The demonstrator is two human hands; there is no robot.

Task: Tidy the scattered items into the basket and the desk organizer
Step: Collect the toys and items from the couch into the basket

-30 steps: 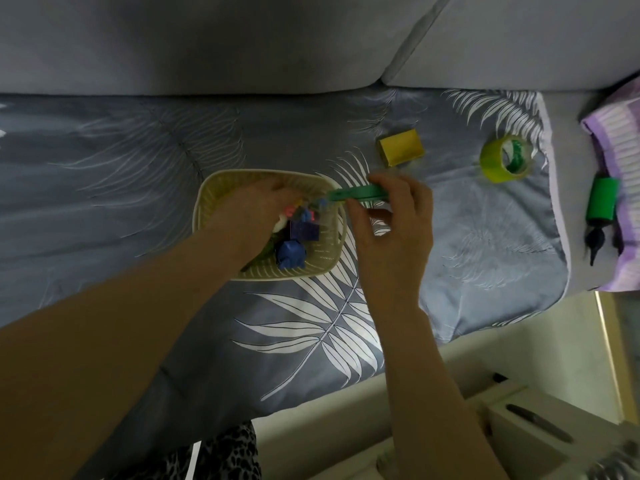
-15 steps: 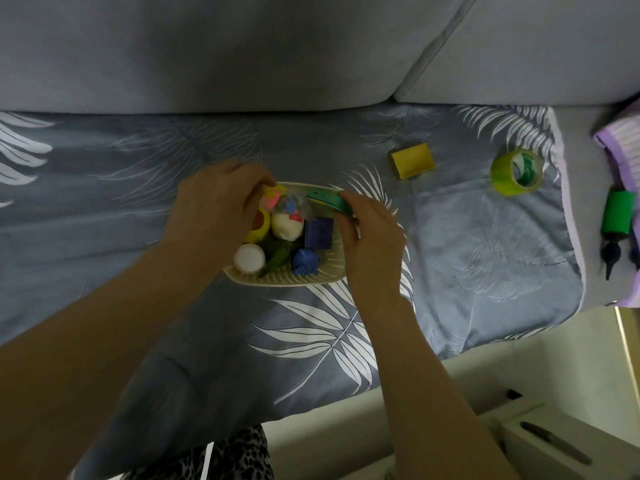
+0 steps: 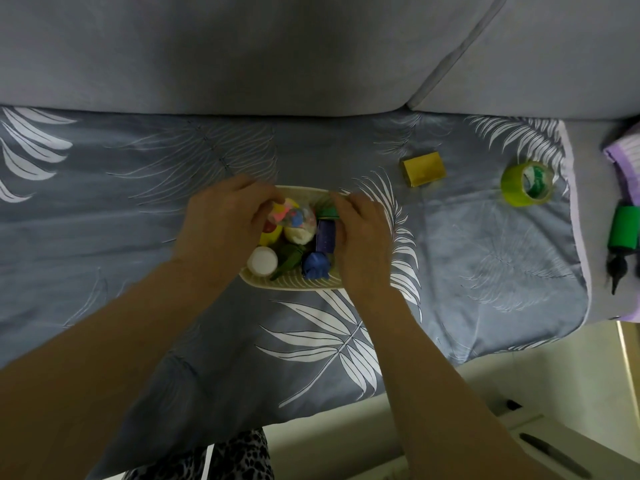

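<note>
Basket (image 3: 294, 292) sits mid-frame on the grey leaf-print sheet (image 3: 138, 174), both hands over it. Left hand (image 3: 221, 220) covers the left side, fingers curled at a clear ball with coloured bits (image 3: 298, 220); can't tell if it actually grips it. Right hand (image 3: 363, 237) is at the right rim, fingertips pinching a green strip (image 3: 327, 211) over the far right corner. Inside: white cap (image 3: 262, 260), blue toy (image 3: 317, 266), purple block (image 3: 326, 233), yellow piece (image 3: 270, 233), dark green item (image 3: 289, 261) (all packed close). Still loose on the sheet, well right of the basket: yellow box (image 3: 423, 168), green tape roll (image 3: 526, 183). Green-and-black object (image 3: 623, 233) lies past the sheet edge.
</note>
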